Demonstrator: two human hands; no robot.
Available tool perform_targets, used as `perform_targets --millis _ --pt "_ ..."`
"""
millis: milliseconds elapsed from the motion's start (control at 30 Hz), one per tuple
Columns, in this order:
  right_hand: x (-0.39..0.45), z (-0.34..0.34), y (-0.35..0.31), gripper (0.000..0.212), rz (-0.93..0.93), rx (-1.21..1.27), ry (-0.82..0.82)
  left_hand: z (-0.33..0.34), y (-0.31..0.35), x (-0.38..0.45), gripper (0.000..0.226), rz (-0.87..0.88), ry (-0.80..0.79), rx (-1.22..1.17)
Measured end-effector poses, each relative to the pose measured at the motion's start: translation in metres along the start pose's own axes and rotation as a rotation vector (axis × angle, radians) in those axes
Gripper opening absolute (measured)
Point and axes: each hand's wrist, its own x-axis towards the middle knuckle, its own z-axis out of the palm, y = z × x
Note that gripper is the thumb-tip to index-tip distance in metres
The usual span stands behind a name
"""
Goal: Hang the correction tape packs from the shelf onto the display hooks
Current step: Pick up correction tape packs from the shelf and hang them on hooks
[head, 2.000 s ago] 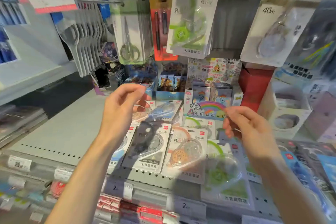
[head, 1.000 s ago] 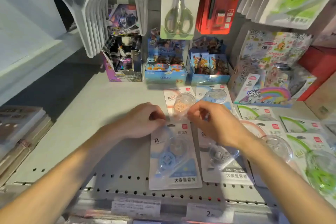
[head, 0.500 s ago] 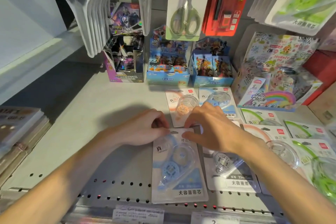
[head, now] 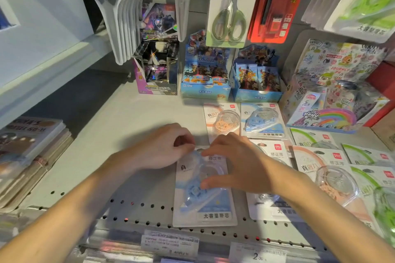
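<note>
A blue correction tape pack (head: 204,203) lies flat near the front of the grey shelf (head: 111,134). My left hand (head: 164,147) pinches its top left corner. My right hand (head: 237,162) lies over the pack's upper right part, thumb on the blister and fingers at the top edge. More packs lie to the right: an orange one (head: 222,121), a blue one (head: 264,119), a large orange one (head: 329,179) and green ones (head: 376,181). A green pack (head: 367,2) hangs at the top right. Another pack (head: 275,205) sits partly under my right wrist.
Scissors packs (head: 228,6) and a red pen pack (head: 275,2) hang above the back of the shelf. Card boxes (head: 205,74) and a rainbow sticker box (head: 329,113) stand behind the tape packs. Booklets (head: 27,151) are stacked at the left. Price labels (head: 171,243) line the front rail.
Both hands came down from chest height to the shelf and settled on the blue pack. In the last half second my right thumb moved onto its blister; the pack still lies on the shelf.
</note>
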Motion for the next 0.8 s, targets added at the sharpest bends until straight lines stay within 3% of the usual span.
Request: perform_targets --millis 167,400,467,600,700,800 --pt "0.028 0.013 -0.015 0.058 -0.067 0.106 0.052 -0.017 -0.019 -0.007 0.015 -0.037 0.065 0.067" --pt "0.057 0.024 -0.012 0.029 0.059 0.149 0.296 -0.030 -0.038 -0.017 0.016 -0.157 0.292 0.057" --pt "0.058 0.018 -0.009 0.025 0.159 0.237 0.302 -0.027 -0.031 -0.021 0.025 -0.141 0.259 0.060" --pt "0.053 0.001 0.001 0.015 0.292 0.391 0.344 -0.013 -0.008 -0.022 0.069 -0.138 0.085 0.189" --pt "0.045 -0.006 0.006 0.014 0.276 0.433 0.330 -0.002 0.002 -0.017 0.075 -0.167 0.075 0.283" --pt "0.039 -0.007 0.008 0.008 0.279 0.475 0.318 0.000 0.001 -0.014 0.074 -0.190 0.140 0.234"
